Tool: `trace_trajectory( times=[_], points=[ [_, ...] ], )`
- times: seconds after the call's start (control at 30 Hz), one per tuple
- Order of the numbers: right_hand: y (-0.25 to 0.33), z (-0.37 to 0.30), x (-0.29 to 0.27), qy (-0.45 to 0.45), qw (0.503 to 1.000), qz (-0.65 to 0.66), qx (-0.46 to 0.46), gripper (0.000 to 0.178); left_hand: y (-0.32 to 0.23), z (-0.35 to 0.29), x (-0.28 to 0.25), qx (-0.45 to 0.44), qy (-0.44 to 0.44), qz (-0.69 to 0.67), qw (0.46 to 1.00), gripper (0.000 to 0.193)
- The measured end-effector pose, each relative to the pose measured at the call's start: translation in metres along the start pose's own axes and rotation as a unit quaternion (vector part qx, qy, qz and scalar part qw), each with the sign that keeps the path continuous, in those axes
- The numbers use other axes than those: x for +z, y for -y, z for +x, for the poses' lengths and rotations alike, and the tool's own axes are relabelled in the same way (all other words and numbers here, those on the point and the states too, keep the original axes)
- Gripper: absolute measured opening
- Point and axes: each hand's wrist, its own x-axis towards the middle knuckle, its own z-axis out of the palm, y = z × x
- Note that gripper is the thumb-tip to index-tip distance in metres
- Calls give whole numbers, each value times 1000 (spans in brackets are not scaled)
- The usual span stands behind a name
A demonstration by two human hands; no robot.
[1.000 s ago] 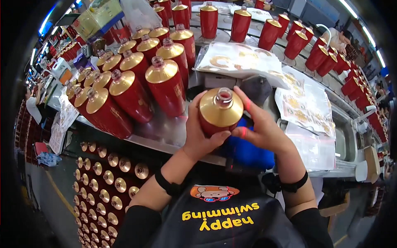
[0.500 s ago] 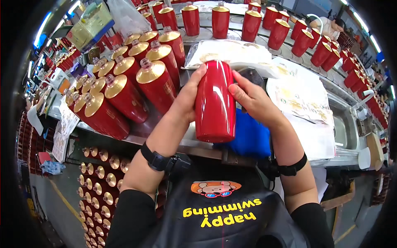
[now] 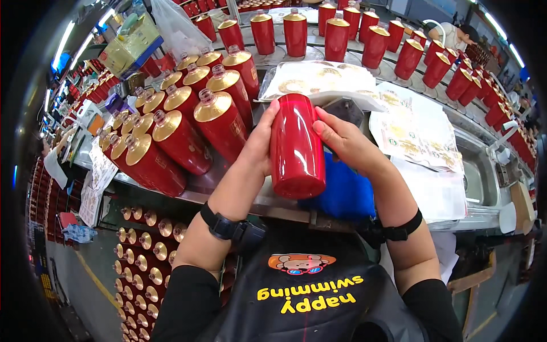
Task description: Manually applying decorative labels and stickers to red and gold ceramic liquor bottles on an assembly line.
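Note:
Between my two hands is a glossy red bottle (image 3: 298,148), tilted so that its base faces me; its neck end is out of sight. My left hand (image 3: 261,138) wraps the bottle's left side. On its right side, my right hand (image 3: 343,141) presses with the thumb along the surface and the fingers behind. Just left of my left hand stand several red bottles with gold shoulders and clear necks (image 3: 219,119). Beneath the held bottle and my right hand lies a blue cloth (image 3: 342,191) at the bench edge.
Sheets with gold decals (image 3: 416,134) lie to the right, beside a metal sink (image 3: 478,176). A pad of decals (image 3: 319,80) sits beyond the bottle. Red bottles ride a curved conveyor (image 3: 364,60) at the back. More bottles (image 3: 142,256) stand low at left. A person (image 3: 456,37) is at far right.
The held bottle has tipped slightly, showing more of its base. Bottles on the conveyor have shifted a little. Both hands keep their hold.

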Motion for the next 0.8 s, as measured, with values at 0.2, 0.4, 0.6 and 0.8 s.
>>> trace_trajectory(
  times=[0.2, 0.4, 0.6, 0.8],
  points=[
    [-4, 3, 1, 30, 994, 67, 76, 69, -2, -11, 7, 93, -5, 46, 995, 57],
    [1, -7, 12, -11, 975, -146, -165, 80, 7, -22, 4, 344, -47, 211, 914, 62],
    [-5, -9, 21, 27, 971, -197, -129, 93, 56, -61, -1, 428, -131, 507, 737, 78],
    [-16, -9, 8, 92, 969, -158, -169, 101, 45, -89, -27, 460, -77, 526, 711, 77]
  ],
)
